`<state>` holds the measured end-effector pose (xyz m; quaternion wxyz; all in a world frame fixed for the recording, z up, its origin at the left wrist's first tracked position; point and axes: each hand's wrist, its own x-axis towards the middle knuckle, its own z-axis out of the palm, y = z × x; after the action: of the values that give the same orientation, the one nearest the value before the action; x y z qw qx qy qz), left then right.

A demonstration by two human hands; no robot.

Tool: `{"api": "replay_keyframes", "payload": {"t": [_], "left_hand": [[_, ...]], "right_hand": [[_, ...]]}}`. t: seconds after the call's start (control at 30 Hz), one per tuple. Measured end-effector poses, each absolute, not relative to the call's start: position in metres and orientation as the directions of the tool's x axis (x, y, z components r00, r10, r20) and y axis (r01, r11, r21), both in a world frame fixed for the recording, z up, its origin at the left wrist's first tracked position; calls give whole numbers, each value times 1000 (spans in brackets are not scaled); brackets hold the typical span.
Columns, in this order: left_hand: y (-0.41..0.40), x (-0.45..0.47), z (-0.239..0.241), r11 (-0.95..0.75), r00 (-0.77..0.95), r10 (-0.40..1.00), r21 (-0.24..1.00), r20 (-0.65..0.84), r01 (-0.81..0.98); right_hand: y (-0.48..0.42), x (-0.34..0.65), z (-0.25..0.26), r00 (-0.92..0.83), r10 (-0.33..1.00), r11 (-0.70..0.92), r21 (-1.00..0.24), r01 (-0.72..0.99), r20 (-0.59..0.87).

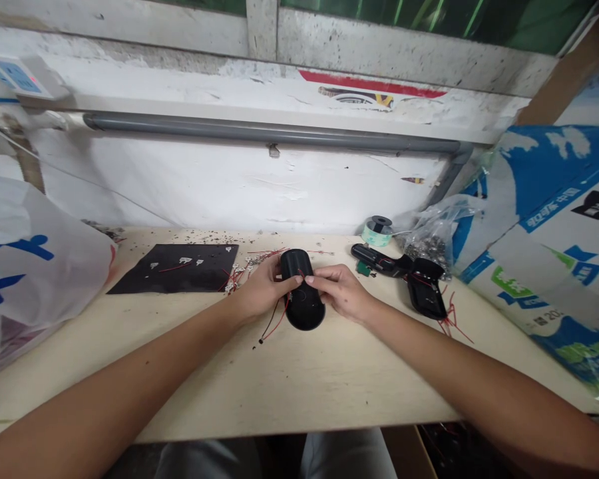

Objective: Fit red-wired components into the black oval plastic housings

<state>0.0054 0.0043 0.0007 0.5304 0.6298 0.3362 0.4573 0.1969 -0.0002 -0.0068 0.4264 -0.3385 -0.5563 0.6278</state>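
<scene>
While the left hand [260, 287] clasps the black casing [304, 311] at nine o'clock, the right hand [343, 291] grips it at three, the casing's rounded end towards six.

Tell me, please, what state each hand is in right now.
Left hand: closed, holding the black oblong casing by its left side.
Right hand: closed, holding its right side.

Blue-white package [512, 233]: "中国", "20", "02" | white plastic bag [30, 206]: blue characters, illegible
</scene>
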Motion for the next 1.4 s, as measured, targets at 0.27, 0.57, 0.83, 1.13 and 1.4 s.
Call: {"api": "replay_keyframes", "payload": {"t": [0.27, 0.57, 0.83, 1.13, 1.4], "left_hand": [[1, 6, 5, -102, 397, 902, 977, 170, -187], [0, 1, 6, 109, 518, 853, 951, 60, -289], [-3, 5, 6, 36, 475, 875, 966, 93, -255], [-1, 5, 5, -18, 466, 877, 975, 121, -219], [0, 5, 4, -33, 466, 874, 974, 136, -223]], "right_hand": [[-2, 198, -4, -417, 908, -49, -979, -200, 40], [1, 200, -7, -448, 894, -44, -989, -140, 24], [2, 200, -11, -451, 891, -8, -992, -128, 51], [-1, 198, -8, -441, 897, -20, -992, -125, 37], [-1, 198, -6, -442, 897, -36, -991, -131, 26]]}}
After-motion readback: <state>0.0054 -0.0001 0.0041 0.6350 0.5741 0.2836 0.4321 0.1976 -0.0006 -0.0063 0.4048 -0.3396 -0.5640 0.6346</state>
